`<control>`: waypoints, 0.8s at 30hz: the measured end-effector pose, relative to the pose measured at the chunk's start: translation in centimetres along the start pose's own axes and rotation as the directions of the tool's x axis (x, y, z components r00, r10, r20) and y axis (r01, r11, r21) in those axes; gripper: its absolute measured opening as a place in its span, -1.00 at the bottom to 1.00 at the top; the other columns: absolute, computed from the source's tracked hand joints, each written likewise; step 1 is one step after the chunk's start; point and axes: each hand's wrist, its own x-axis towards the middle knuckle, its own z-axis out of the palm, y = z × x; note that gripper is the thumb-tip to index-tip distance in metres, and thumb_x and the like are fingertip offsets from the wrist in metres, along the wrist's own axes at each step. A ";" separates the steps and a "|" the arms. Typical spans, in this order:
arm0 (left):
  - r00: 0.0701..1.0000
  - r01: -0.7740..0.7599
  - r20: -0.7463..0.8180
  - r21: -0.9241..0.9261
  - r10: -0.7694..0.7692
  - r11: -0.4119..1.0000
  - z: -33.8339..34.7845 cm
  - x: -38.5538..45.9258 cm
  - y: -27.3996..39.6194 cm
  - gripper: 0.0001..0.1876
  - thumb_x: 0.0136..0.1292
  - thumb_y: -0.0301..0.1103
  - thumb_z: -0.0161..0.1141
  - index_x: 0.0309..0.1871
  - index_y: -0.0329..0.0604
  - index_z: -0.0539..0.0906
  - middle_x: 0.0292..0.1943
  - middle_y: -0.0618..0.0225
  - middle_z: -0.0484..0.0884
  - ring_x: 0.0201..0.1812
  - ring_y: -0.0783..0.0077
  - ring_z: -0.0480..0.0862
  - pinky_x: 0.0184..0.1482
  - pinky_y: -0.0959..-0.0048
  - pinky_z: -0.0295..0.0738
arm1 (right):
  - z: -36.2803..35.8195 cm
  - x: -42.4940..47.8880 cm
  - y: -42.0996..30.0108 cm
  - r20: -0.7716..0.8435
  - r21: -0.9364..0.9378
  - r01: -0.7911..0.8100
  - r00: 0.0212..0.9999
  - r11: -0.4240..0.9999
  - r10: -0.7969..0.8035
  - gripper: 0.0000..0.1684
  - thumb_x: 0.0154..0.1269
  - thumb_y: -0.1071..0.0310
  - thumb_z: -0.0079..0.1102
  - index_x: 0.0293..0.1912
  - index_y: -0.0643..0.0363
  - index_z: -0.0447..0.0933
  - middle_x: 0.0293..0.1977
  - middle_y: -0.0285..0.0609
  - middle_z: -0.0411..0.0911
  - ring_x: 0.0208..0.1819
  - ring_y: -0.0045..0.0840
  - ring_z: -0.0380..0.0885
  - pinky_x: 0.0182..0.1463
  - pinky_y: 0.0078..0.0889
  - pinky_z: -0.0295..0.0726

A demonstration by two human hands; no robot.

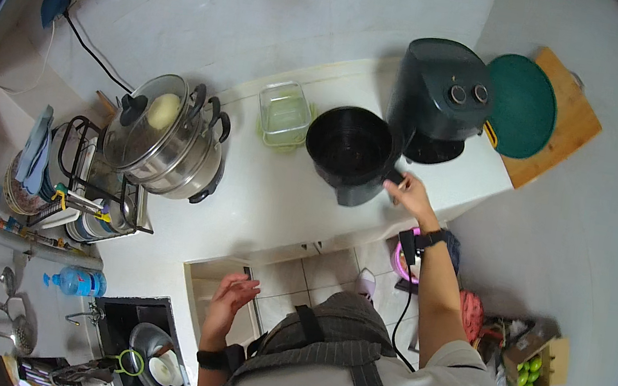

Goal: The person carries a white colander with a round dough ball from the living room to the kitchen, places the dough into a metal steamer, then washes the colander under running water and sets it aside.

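Observation:
My right hand grips the handle of a black air fryer basket, held over the white countertop. The basket's inside looks dark, and I cannot tell whether it touches the counter. Just behind it, to the right, stands the dark air fryer with two dials and an open basket bay. My left hand is in front of the counter near the sink corner, fingers apart and holding nothing. A rectangular glass container sits left of the basket.
A stacked metal steamer with a glass lid stands at the left, beside a dish rack. The sink holds a metal basin. A green round board and a wooden board lean at the right. A box of green fruit lies below.

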 end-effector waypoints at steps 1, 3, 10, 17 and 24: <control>0.998 -0.006 -0.058 -0.030 0.004 1.000 0.6 0.2 -0.2 -0.70 0.20 -0.45 -0.05 0.03 -0.16 0.41 0.00 0.05 0.53 0.00 0.22 0.56 0.12 0.35 0.39 | -0.1 0.3 0.3 0.092 0.059 -0.070 0.994 0.996 0.065 -0.43 -0.02 -0.01 0.39 -0.29 0.32 0.45 -0.63 -0.36 0.38 -0.59 -0.68 0.30 -0.49 -0.56 0.31; 0.991 -0.004 -0.131 -0.074 -0.006 0.997 2.4 0.5 -0.9 -0.69 0.20 -0.43 -0.04 0.03 -0.14 0.41 0.01 0.07 0.53 -0.01 0.25 0.56 0.10 0.36 0.40 | 0.4 0.4 0.5 0.162 0.167 -0.027 0.987 0.986 0.000 -0.53 -0.01 0.03 0.39 -0.47 0.27 0.49 -0.70 -0.45 0.32 -0.67 -0.75 0.23 -0.61 -0.58 0.22; 0.939 -0.189 -0.269 0.110 0.212 0.976 9.8 2.9 -1.0 -0.70 0.12 -0.46 -0.04 -0.04 -0.14 0.49 -0.25 0.41 0.48 -0.22 0.53 0.47 -0.05 0.44 0.43 | -3.6 -2.7 -0.3 0.008 -0.002 0.528 0.849 0.849 -0.528 -0.57 -0.07 0.16 0.32 -0.68 0.29 0.36 -0.73 -0.08 0.34 -0.68 -0.25 0.39 -0.57 -0.36 0.32; 0.872 -0.324 -0.325 0.177 0.366 0.930 13.3 4.8 1.8 -0.73 0.16 -0.46 -0.02 -0.04 -0.15 0.47 -0.26 0.42 0.48 -0.23 0.54 0.49 -0.08 0.50 0.43 | -10.9 -5.8 0.7 0.034 0.137 0.532 0.840 0.835 -0.541 -0.67 -0.11 0.28 0.27 -0.67 0.24 0.32 -0.75 -0.16 0.26 -0.69 -0.40 0.32 -0.59 -0.43 0.20; 0.920 -0.368 -0.148 -0.015 0.362 0.930 16.3 8.3 2.3 -0.70 0.08 -0.48 -0.04 -0.06 -0.15 0.45 -0.33 0.40 0.50 -0.27 0.54 0.47 -0.09 0.52 0.37 | -14.9 -12.8 8.2 -0.446 -0.154 0.099 0.881 0.983 -0.159 -0.62 0.07 0.13 0.28 -0.33 0.28 0.47 -0.44 -0.13 0.44 -0.37 -0.48 0.39 -0.26 -0.38 0.36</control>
